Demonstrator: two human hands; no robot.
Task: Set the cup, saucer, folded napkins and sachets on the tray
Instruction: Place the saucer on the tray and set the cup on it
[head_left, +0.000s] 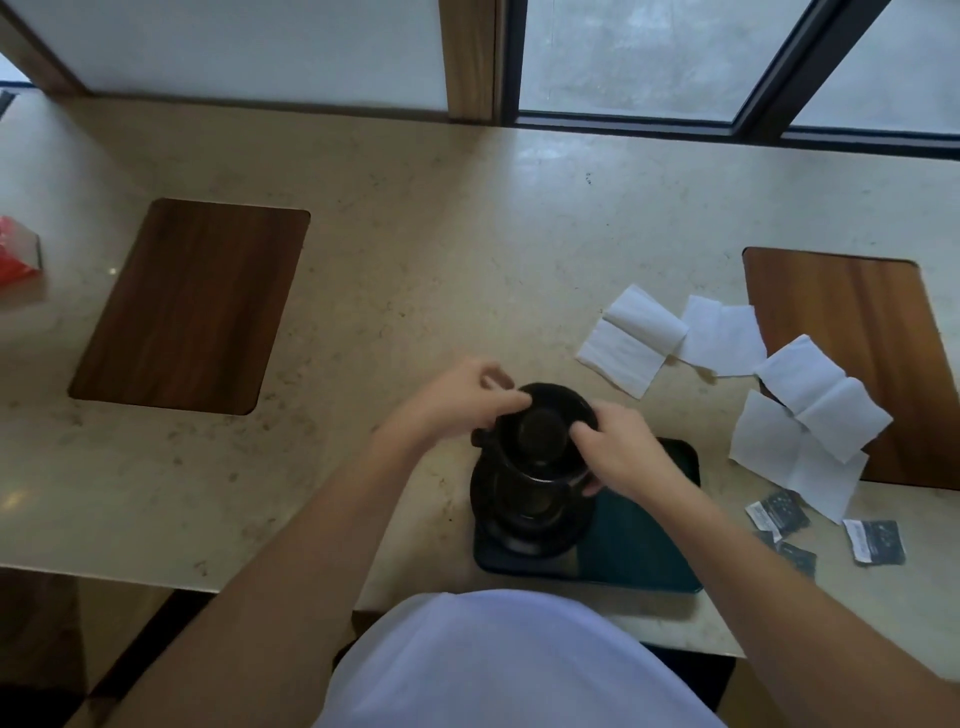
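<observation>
Glossy dark cup (530, 467), paper napkins (628, 338), polished stone counter (415, 249)

Café-like place — stone counter (415, 249) with inset wooden placemats (192, 306).

Dim window daylight, motion-blurred, edge-warped

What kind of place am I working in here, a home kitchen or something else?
Probably a cafe or hotel lounge counter, not a home kitchen, though I can't be sure. A long stone-look counter runs beneath large windows, with wooden placemats at separate seats, plus a serving tray, napkins and sachets.
</observation>
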